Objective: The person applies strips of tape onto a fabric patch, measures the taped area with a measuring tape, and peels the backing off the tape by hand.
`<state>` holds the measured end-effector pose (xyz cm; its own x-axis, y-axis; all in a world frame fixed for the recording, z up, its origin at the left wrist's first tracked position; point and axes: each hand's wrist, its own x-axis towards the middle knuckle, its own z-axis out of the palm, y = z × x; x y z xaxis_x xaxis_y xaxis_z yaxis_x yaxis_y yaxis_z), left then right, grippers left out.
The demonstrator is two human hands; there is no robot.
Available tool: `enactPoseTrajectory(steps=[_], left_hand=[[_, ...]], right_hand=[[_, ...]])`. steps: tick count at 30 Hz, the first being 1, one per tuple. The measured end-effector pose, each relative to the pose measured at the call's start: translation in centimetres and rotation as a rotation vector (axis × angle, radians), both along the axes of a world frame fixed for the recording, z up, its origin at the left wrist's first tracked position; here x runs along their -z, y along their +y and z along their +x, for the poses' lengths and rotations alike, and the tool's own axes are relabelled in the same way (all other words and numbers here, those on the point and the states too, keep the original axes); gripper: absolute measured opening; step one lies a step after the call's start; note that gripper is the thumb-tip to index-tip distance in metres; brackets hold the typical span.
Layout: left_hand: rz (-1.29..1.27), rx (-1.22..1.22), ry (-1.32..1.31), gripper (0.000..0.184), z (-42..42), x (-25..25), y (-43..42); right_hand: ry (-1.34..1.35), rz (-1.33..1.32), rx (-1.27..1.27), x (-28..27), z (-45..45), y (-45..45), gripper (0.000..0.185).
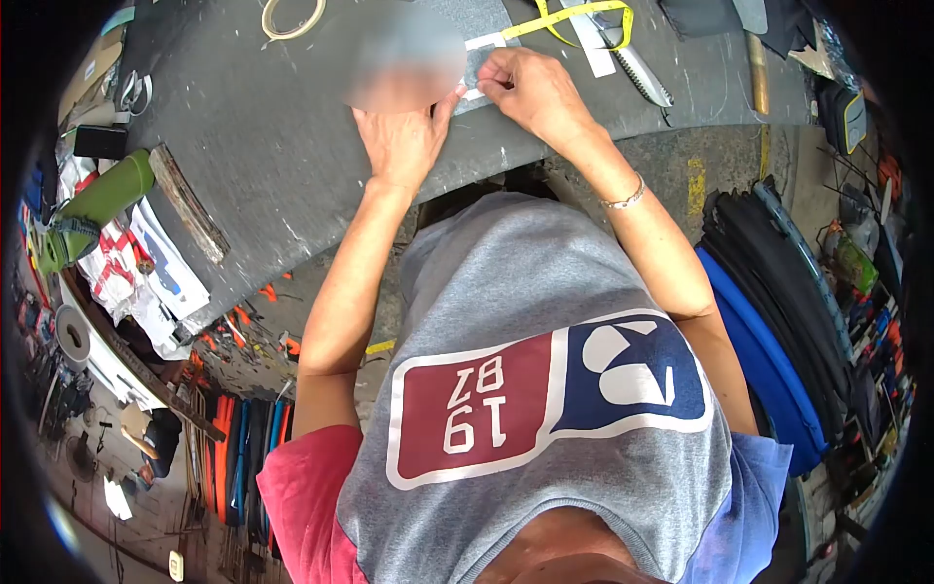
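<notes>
My left hand (401, 146) rests on the dark work table, its thumb stretched toward a grey sheet of material (491, 21). A blurred patch covers most of its fingers. Just to the right, my right hand (530, 92) has thumb and fingertips pinched together over the near edge of that sheet. What the pinch holds, if anything, is too small to make out. White strips or marks show on the sheet between the hands. A yellow measuring tape (574, 14) loops beyond my right hand, near a white strip (595, 51) and a long tool with a dark, ridged edge (644, 78).
A masking tape ring (282, 35) lies on the table (263, 127). At right is a wooden handle (758, 78); at left, a green cylinder (107, 200) and a rough wood strip (190, 204). Blue rolled material (759, 360) stands beside my right arm.
</notes>
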<state>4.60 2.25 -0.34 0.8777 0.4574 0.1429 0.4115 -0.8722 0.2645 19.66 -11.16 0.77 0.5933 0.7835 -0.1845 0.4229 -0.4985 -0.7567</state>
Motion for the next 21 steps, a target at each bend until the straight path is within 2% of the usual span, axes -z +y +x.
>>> enactPoseTrajectory(steps=[6, 9, 12, 13, 14, 16, 17, 20, 21], left_hand=[[-0.011, 0.008, 0.067, 0.047, 0.2, 0.3, 1.0], [-0.011, 0.043, 0.075, 0.052, 0.1, 0.1, 1.1], [-0.104, 0.042, 0.112, 0.054, 0.6, -0.9, 1.6], [-0.15, 0.038, 0.139, 0.054, 0.8, -1.5, 2.0], [-0.15, 0.08, 0.121, 0.053, 1.1, -2.0, 2.6], [-0.147, 0.164, 0.078, 0.05, 2.3, -2.1, 5.3], [-0.108, 0.173, -0.023, 0.04, 3.1, -1.5, 6.9], [-0.139, 0.206, -0.055, 0.036, 6.1, -0.3, 10.5], [-0.18, 0.219, -0.066, 0.038, 6.6, -0.5, 10.7]], right_hand=[[0.081, -0.111, -0.086, -1.2, 1.0, 0.1, 0.019], [0.172, -0.084, 0.019, -0.8, 2.8, -0.3, 0.023], [-0.369, 0.012, 0.002, 1.1, 5.9, -0.8, 0.026], [-0.416, -0.084, -0.002, 0.0, 6.5, -0.5, 0.032], [-0.533, -0.028, -0.039, 0.5, 8.0, -0.4, 0.037], [-0.453, 0.085, 0.054, -0.5, 9.6, 0.3, 0.029], [-0.467, 0.043, 0.06, -1.3, 10.3, 0.5, 0.027], [-0.508, -0.047, 0.17, -1.2, 9.6, 0.1, 0.024], [-0.238, -0.139, 0.205, -1.6, 8.4, -0.4, 0.037]])
